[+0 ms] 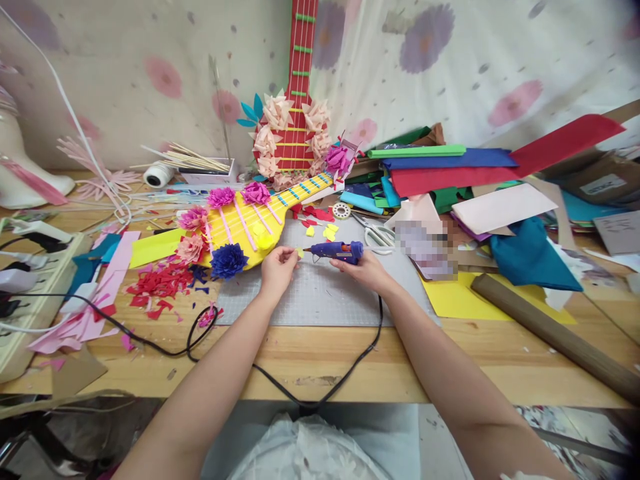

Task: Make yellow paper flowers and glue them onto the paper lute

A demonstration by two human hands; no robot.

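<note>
My right hand (pixel 364 270) is closed round a blue hot glue gun (pixel 336 251), its nozzle pointing left. Pinched in my left hand (pixel 279 270) is a small yellow paper petal (pixel 300 253), right at the nozzle tip. Behind my left hand lies a yellow paper instrument (pixel 245 230) with pink strips, a dark blue paper flower (pixel 229 261), several pink ones and a yellow flower (pixel 264 237). Loose yellow petals (pixel 331 231) rest on the grey cutting mat (pixel 320 300), just beyond the glue gun.
Scissors (pixel 377 237) lie behind my right hand. Red paper scraps (pixel 163 283) spread at left, near a power strip (pixel 45 300). The black cord (pixel 345 380) loops along the table's front edge. A brown roll (pixel 550 333) and stacked coloured paper (pixel 450 160) are at right; a red instrument (pixel 295 143) stands behind.
</note>
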